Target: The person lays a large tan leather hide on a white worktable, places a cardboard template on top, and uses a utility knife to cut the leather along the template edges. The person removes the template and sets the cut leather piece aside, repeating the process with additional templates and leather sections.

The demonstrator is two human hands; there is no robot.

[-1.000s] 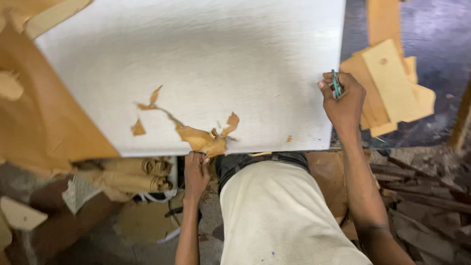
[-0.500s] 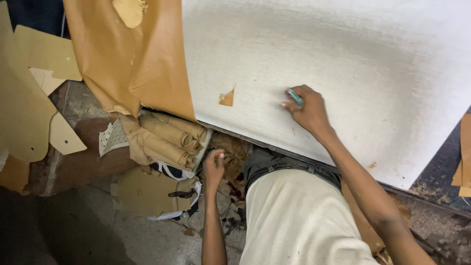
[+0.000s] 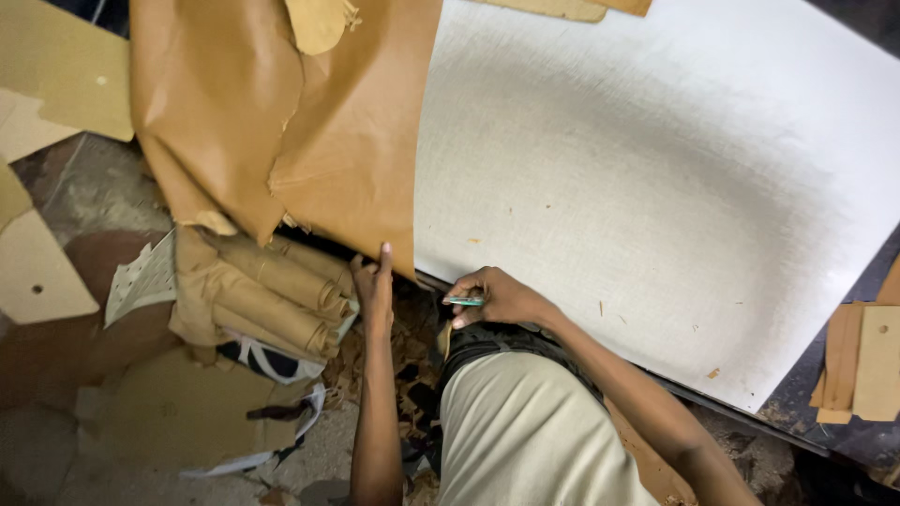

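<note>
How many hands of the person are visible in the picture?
2: the left hand touches the brown paper sheet edge; the right hand holds a small teal tool at the white board edge.

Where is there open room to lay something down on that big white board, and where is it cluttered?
The white board is mostly bare, between the brown paper sheet and its right edge. Crowded: rolled paper and scraps beside the left hand; the right hand with its small tool.

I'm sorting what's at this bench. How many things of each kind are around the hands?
White textured board: 1
Brown paper sheet hanging off the board: 1
Brown paper rolls in a bundle: about 4
Small teal tool in the right hand: 1
Total: about 7
The left hand touches the brown sheet's edge.
</note>
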